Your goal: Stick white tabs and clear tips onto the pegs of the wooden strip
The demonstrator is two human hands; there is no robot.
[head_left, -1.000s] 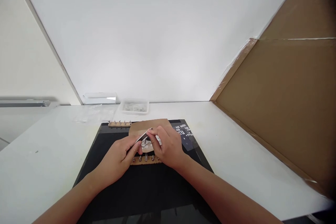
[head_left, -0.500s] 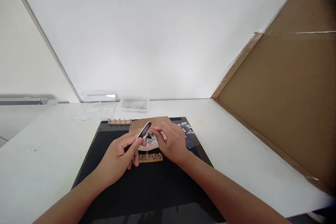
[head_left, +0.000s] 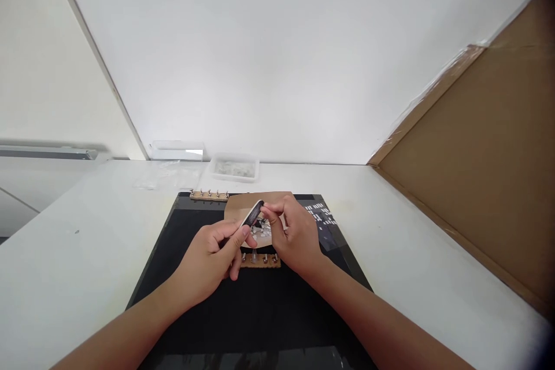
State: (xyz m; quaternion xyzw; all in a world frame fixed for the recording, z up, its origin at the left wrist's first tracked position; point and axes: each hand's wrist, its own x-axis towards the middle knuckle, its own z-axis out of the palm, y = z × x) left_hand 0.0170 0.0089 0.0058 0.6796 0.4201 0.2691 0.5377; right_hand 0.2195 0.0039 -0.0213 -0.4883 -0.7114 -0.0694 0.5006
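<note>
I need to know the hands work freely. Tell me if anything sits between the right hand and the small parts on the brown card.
Nothing visible does. The right hand has its fingertips at the small parts on the brown card. The left hand holds a dark tool beside them, not across.

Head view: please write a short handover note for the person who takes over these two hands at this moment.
Left hand: grip shut on a slim dark tool with a pale edge, tip raised over the brown card.
Right hand: fingertips pinched beside the tool tip; whether they hold a small part, I cannot tell.
Things: small metal parts lie on the card; a wooden strip with pins lies just in front of the hands, a second pinned strip at the far edge of the black mat; a clear tray stands behind.
Done: both strips carry pins.
Left: loose parts remain on the card.
</note>
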